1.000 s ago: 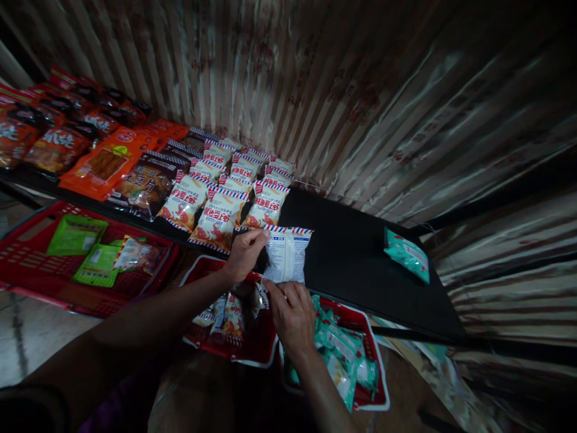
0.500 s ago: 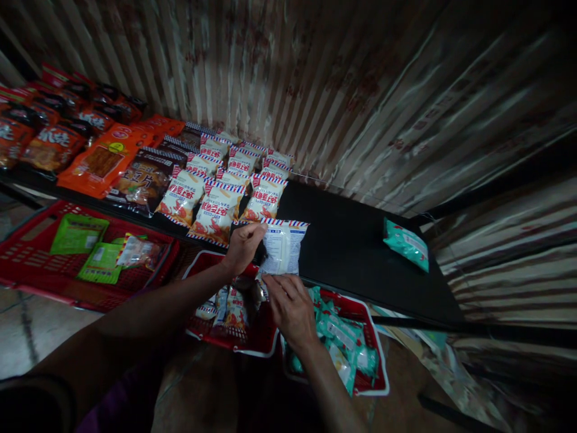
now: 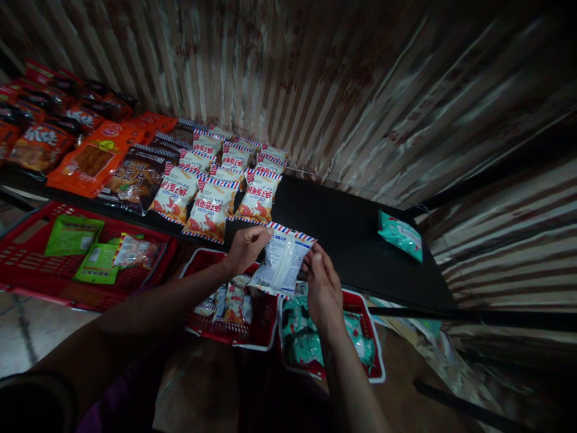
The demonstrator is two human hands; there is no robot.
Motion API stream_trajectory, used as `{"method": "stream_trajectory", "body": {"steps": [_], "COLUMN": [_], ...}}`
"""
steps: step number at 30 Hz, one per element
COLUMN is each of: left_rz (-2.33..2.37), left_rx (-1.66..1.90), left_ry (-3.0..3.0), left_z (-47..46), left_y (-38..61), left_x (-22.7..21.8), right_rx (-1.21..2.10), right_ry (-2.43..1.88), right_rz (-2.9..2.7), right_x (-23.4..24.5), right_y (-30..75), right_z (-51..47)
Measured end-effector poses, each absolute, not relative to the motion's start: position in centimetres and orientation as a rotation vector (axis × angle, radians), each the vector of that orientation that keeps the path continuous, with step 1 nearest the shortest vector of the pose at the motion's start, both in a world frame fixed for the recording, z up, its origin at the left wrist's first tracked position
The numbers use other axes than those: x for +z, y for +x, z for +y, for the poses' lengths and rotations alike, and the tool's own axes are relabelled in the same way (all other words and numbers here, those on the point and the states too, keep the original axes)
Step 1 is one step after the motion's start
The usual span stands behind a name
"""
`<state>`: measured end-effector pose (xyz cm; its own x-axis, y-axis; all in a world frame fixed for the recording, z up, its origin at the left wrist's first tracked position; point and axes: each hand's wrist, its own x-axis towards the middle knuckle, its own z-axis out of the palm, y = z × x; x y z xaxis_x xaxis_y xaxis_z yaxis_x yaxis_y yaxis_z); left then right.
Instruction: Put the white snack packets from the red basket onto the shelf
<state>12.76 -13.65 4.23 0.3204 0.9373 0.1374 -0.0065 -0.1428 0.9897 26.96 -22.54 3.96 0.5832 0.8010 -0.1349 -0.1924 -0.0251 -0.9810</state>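
Note:
A snack bag [image 3: 282, 261] with a striped red, white and blue edge is held back side up over the shelf's front edge. Pinching its upper left corner is my left hand [image 3: 247, 248], closed. My right hand [image 3: 325, 282] grips the upper right side, its thumb in front and some fingertips hidden behind the bag. Matching bags [image 3: 210, 209] stand front side out in rows on the black shelf [image 3: 333, 210], left of the held one. Below lies a red basket [image 3: 255, 344] with several more of these bags inside.
A teal packet [image 3: 400, 236] lies at the shelf's right end. Another red basket [image 3: 377, 361] holds teal packets. On the left are a red basket [image 3: 27, 246] with green packets [image 3: 72, 234], dark brown bags [image 3: 135, 180] and orange packs [image 3: 92, 159]. A pleated curtain [image 3: 315, 90] hangs behind.
My right hand has moved from the bag's bottom edge up to its right side. The bag has tilted, its right end lower. The view has shifted slightly.

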Motion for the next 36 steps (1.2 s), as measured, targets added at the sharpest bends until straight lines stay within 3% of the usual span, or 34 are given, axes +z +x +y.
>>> {"method": "stream_trajectory", "body": {"steps": [5,17,36], "left_rz": [0.806,0.526,0.426], "left_rx": [0.959,0.551,0.477], "left_ry": [1.513,1.291,1.223], "left_z": [-14.1,-16.0,-16.2], "left_y": [13.1,13.8,13.1], "left_x": [4.2,2.0,0.1], "right_rx": [0.978,0.784,0.713], "right_ry": [-1.264,-1.145,-1.282], "right_rz": [-0.373,-0.069,-0.094], "right_x": [5.0,5.5,6.2], "right_y": [26.8,29.0,29.1], "right_z": [-22.0,-21.3,-21.0]}}
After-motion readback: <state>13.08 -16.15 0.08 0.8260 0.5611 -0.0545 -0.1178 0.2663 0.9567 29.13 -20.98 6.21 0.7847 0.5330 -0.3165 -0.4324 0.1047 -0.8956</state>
